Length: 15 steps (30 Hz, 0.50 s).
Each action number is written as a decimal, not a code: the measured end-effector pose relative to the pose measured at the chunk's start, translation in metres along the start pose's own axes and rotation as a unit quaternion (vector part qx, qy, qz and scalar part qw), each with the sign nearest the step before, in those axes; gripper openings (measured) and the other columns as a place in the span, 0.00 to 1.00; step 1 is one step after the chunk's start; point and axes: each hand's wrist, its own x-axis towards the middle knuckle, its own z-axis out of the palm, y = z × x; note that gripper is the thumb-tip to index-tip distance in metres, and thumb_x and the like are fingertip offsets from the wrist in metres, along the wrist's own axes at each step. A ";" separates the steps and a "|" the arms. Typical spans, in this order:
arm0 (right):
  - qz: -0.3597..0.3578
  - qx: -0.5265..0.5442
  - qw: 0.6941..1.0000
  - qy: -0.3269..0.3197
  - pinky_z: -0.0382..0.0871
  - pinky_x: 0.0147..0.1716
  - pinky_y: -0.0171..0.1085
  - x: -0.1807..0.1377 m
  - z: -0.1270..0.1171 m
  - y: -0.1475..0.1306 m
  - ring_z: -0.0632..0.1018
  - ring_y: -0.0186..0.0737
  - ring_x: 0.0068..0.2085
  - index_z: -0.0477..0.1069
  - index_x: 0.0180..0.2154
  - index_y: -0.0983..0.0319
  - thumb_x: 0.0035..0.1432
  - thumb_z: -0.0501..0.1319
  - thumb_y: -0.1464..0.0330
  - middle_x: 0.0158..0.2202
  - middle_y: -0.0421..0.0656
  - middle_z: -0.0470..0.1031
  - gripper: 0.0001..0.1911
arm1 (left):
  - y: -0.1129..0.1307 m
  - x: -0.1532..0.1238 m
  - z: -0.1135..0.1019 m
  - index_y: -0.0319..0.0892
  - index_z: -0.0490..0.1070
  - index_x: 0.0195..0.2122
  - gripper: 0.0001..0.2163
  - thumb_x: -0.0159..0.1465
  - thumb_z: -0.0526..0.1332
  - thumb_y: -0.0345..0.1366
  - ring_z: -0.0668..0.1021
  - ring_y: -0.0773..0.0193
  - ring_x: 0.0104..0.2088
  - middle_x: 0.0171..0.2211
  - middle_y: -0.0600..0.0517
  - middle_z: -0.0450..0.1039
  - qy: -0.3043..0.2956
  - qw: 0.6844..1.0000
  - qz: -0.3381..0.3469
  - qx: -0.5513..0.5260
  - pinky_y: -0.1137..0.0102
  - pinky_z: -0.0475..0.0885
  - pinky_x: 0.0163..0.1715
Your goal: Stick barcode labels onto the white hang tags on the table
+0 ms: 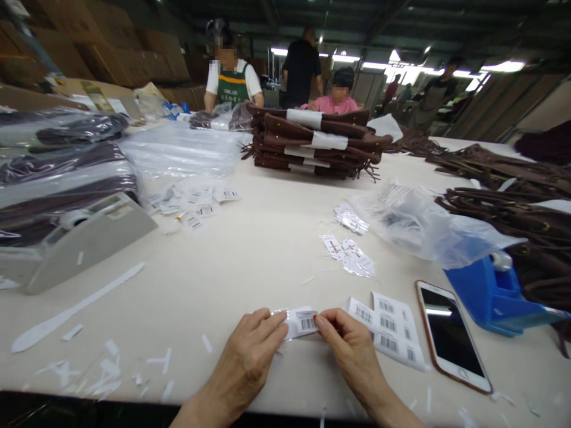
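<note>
L grip (250,353) is laid, fingers tog., over L end of a white tag (292,326) on the desk (218,249); thumb's hidden, so can't tell if it pinches. R grip (350,348) is narrow, thumb + index on R edge of a barcode sticker (306,321), over the tag's R part b/w both grips. Sticker sheet (397,327) is just R of R grip, phone (455,336) + blue tape disp. (491,300) further R. Loose tags (358,258) lie fwd of R grip; stack of brown items (285,134) well fwd of both grips. Grey tape disp. (98,238) is fwd-L of L grip.
</note>
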 end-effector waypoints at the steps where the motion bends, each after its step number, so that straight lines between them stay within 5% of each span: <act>1: 0.004 -0.005 1.000 -0.002 0.64 0.25 0.31 0.002 0.004 0.000 0.70 0.34 0.25 0.69 0.25 0.63 0.53 0.55 0.59 0.21 0.39 0.69 0.14 | -0.003 0.001 0.000 0.40 0.68 0.41 0.12 0.61 0.49 0.28 0.70 0.61 0.40 0.42 0.48 0.73 -0.023 1.000 0.020 0.006 0.67 0.68 0.37; 10: 0.055 -0.017 0.998 -0.018 0.60 0.24 0.32 0.008 0.013 0.000 0.67 0.34 0.24 0.69 0.23 0.63 0.51 0.56 0.59 0.20 0.38 0.67 0.15 | -0.006 -0.002 0.001 0.40 0.68 0.36 0.10 0.62 0.48 0.29 0.69 0.63 0.37 0.32 0.49 0.72 -0.082 0.995 -0.018 -0.047 0.68 0.67 0.37; 15: 0.095 0.035 0.995 -0.012 0.56 0.21 0.31 0.008 0.008 0.001 0.63 0.31 0.21 0.68 0.23 0.64 0.50 0.57 0.57 0.19 0.37 0.64 0.16 | -0.009 -0.003 0.002 0.40 0.66 0.29 0.07 0.60 0.50 0.28 0.69 0.65 0.35 0.30 0.50 0.68 -0.113 0.982 -0.101 -0.110 0.68 0.68 0.36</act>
